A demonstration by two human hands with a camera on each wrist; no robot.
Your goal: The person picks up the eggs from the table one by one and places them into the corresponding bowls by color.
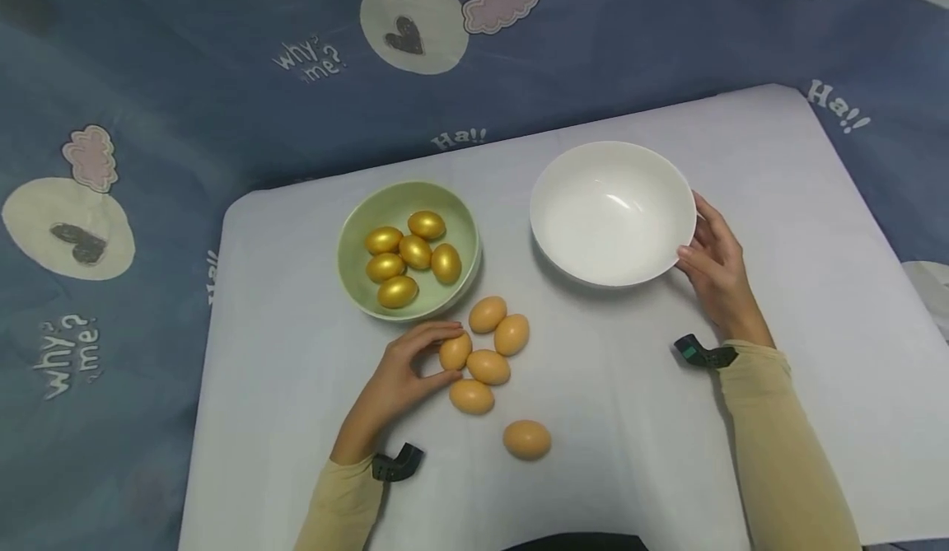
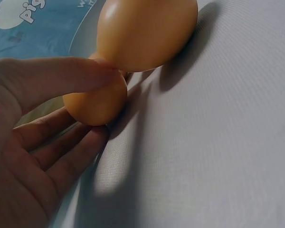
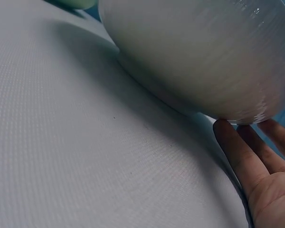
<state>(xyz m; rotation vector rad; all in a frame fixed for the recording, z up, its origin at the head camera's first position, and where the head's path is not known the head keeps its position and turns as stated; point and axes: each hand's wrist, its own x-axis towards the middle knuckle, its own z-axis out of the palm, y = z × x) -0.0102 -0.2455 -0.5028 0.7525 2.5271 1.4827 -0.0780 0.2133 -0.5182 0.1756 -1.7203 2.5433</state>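
Left hand [image 1: 400,380]: part-closed, thumb and fingers pinching a brown egg [image 1: 455,352] near the green bowl [image 1: 348,275]. Right hand [image 1: 721,279]: part-curled, holding the white bowl [image 1: 608,205] at its side. Light pressure and a straight lift should spare neighbouring eggs [image 1: 489,367].

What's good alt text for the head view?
A person's left hand pinches one brown egg of a cluster of five; a sixth lies apart. The right hand holds a white bowl, right of a light green bowl containing six golden eggs.

Left grip [image 2: 31,164] pinches one egg [image 2: 97,105] beside another egg [image 2: 147,33].
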